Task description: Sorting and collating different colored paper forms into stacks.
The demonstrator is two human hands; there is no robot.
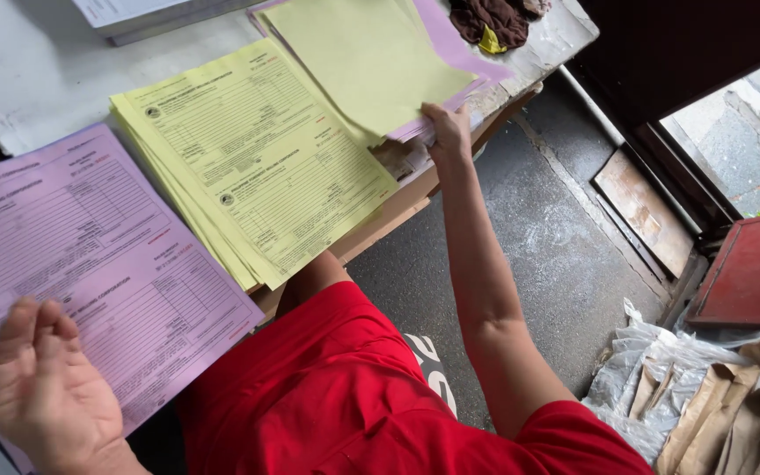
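Observation:
My right hand [448,134] reaches out to the far stack of blank yellow and purple sheets [371,57] and pinches its near edge. A stack of yellow printed forms [252,163] lies fanned in the middle of the table. Nearer me lies a stack of purple printed forms [90,264]. My left hand [46,387] hovers over the purple stack's near edge, palm up, fingers loosely curled, holding nothing. My red shirt [354,387] fills the lower middle.
The grey table [28,62] ends at a worn wooden edge [398,211]. A dark cloth [494,19] lies at its far corner. Below are a grey concrete floor [556,255], a red board [754,273], and brown paper bundles on plastic [732,405].

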